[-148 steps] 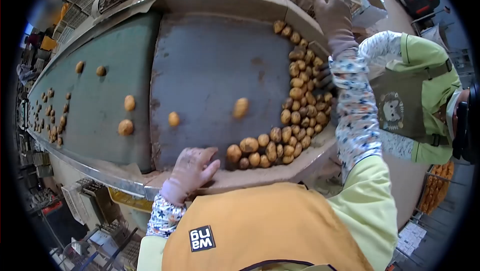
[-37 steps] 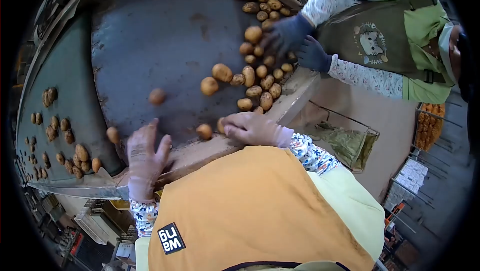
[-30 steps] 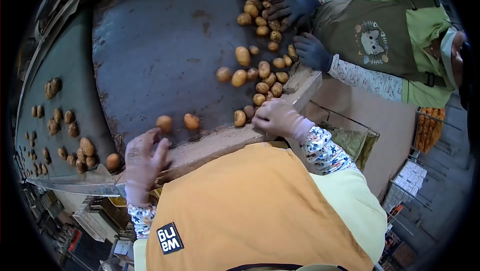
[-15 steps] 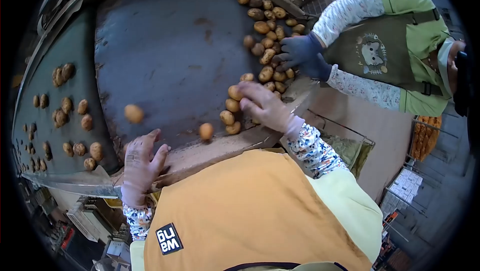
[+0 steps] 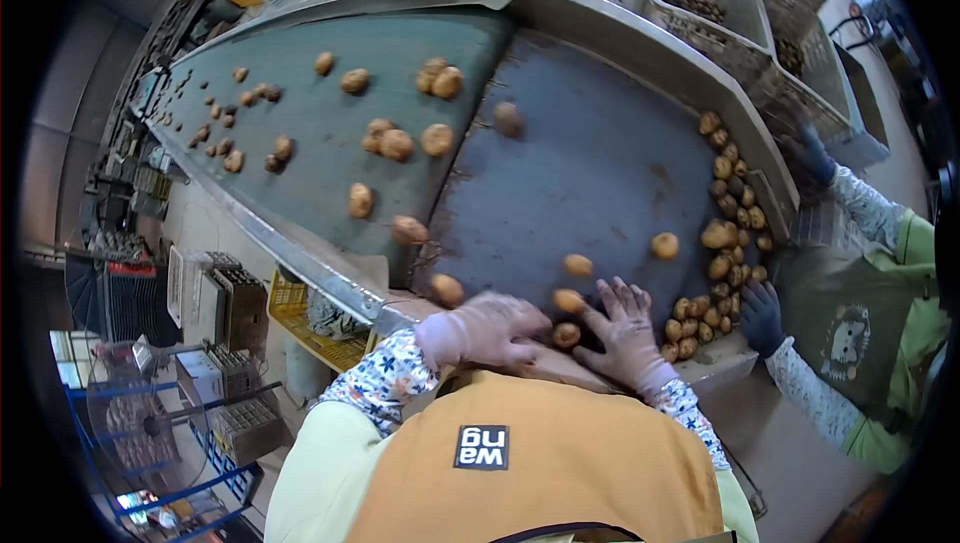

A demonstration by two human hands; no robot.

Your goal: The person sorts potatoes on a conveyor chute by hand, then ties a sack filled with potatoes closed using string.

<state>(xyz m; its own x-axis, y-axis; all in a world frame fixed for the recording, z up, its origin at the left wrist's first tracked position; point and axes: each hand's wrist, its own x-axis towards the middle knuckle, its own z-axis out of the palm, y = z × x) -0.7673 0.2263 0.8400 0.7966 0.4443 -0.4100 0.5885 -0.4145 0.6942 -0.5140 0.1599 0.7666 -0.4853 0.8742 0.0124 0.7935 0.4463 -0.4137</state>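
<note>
Along the near edge of the grey surface (image 5: 590, 178): our left hand (image 5: 492, 330), palm down, fingers loosely extended, no hold on anything showing, its underside hidden. Farther right, same edge: our right hand (image 5: 630, 338), fingers spread, closed round nothing we can see. Just beside its thumb side: an upper potato (image 5: 569, 301) and a lower potato (image 5: 566, 335); whether either touches the fingers, we cannot tell. Farther in from that edge: an inner potato (image 5: 578, 265) and an outlying potato (image 5: 665, 246), each lying singly. Near left corner: a corner potato (image 5: 447, 290). Right end: one crowded bank of potatoes (image 5: 721, 235), strung from far corner to near corner. At the right edge, near the bank: a co-worker's gloved hand (image 5: 762, 319). Beyond the left edge: a green belt (image 5: 330, 128), bearing scattered potatoes (image 5: 396, 146). Step in hand, as we judge it: handling loose potatoes at the near edge. Next move, in our judgement: calls for the right fingers to curl about the lower potato without knocking the upper one.
</note>
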